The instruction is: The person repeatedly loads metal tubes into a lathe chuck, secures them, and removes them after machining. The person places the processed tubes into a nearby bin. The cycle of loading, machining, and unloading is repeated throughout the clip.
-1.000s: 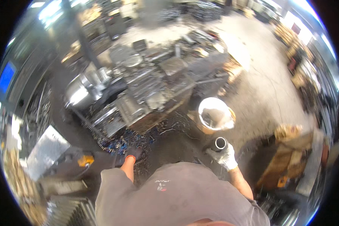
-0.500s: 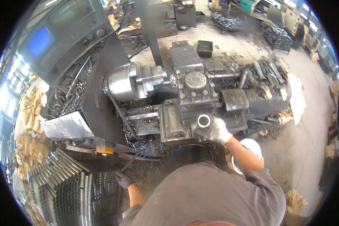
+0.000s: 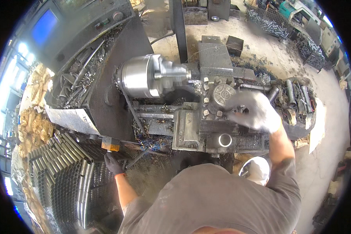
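My right hand (image 3: 259, 111), in a pale glove smeared by motion, is over the right side of the tool post (image 3: 222, 94) of a metal lathe. Its fingers cannot be made out, nor whether they touch a part there. Left of the post sits the lathe's steel chuck (image 3: 138, 76); its jaws look blurred and a thin bright piece sticks out toward the post. My left hand (image 3: 114, 164), dark-gloved, is raised just under a small orange box (image 3: 110, 144) on the machine's front. Its fingers are too dark to read. A round hub with a pale ring (image 3: 224, 140) faces me below the post.
Stacked steel tubes (image 3: 62, 175) fill the lower left. A slanted bar (image 3: 135, 160) stands near my left hand. Metal chips litter the lathe bed. Tubes and tools (image 3: 296, 95) lie at its right end, and a white bucket (image 3: 257, 170) stands beside my right side.
My right hand has left the ringed hub and moved up and right to the tool post. My left hand has gone from the slanted bar up to the orange box. The chuck jaws, sharp before, are blurred.
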### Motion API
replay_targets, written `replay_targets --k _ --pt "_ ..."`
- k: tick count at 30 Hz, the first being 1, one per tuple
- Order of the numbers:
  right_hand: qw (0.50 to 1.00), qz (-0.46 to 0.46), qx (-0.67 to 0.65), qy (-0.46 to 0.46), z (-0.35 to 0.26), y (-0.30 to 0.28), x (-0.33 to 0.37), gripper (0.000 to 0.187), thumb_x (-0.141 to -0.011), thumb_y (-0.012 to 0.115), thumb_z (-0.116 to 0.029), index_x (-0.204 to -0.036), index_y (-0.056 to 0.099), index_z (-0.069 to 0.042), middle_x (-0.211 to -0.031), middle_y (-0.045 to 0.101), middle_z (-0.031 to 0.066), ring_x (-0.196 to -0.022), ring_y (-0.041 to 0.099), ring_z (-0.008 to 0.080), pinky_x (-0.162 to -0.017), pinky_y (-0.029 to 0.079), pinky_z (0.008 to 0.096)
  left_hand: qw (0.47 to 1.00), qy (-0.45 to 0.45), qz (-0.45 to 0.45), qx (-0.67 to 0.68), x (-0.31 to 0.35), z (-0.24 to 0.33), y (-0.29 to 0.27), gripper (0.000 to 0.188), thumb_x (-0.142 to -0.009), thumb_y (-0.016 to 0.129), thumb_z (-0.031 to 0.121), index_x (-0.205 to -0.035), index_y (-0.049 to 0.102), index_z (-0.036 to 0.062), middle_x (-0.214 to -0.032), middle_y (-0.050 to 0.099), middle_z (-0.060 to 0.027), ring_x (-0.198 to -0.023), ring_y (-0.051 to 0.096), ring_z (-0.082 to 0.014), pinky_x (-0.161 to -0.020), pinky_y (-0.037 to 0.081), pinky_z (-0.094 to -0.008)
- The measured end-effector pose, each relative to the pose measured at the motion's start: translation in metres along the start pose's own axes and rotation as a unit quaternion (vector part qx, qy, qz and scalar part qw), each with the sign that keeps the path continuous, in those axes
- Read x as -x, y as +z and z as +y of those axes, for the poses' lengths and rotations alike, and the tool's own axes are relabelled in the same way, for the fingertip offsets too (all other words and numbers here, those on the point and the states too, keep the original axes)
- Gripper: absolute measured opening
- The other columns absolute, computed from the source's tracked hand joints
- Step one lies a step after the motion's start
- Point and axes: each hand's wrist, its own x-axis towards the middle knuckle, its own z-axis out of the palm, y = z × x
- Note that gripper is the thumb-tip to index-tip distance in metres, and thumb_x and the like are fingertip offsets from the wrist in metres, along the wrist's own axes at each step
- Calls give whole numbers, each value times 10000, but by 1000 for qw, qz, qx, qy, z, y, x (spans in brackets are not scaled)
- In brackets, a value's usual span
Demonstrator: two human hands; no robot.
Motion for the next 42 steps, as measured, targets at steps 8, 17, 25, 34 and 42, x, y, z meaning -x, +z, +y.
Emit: replay_targets --k 8,17,25,34,42 --pt "839 -494 225 26 103 113 -208 357 -830 843 -363 -992 814 -46 -942 796 134 -825 741 308 -773 594 422 897 53 -435 57 130 106 101 444 -1093 561 457 -1185 731 58 -1110 741 -134 -1013 717 -261 -880 576 -417" --pt "907 -322 -251 105 103 81 -199 544 -797 847 -169 -1304 733 -8 -1080 782 115 -937 734 180 -815 605 328 845 405 -308 -167 141 253 203 473 -972 700 395 -1319 673 75 -1244 727 -181 -1138 709 -375 -977 556 -469" --pt "836 99 328 429 227 -2 -133 332 -905 706 -317 -1079 816 -55 -1129 780 233 -1047 766 363 -893 602 437 894 229 -380 -67 136 219 152 316 -958 725 253 -1215 712 68 -1218 735 -179 -1110 717 -377 -953 573 -461" --pt "929 -340 54 135 192 92 -208 455 -776 808 -318 -1108 789 -7 -1010 801 179 -894 759 304 -779 581 445 810 512 -267 -108 120 283 210 544 -793 836 172 -1301 665 73 -1282 696 -167 -1193 672 -370 -1063 530 -513" --pt "951 -269 96 118 188 148 -219 359 -701 884 -409 -754 783 -68 -732 737 183 -651 694 327 -601 533 460 679 680 -189 -202 66 343 359 819 -741 826 341 -1485 578 102 -1484 549 -213 -1451 454 -433 -1283 260 -628"
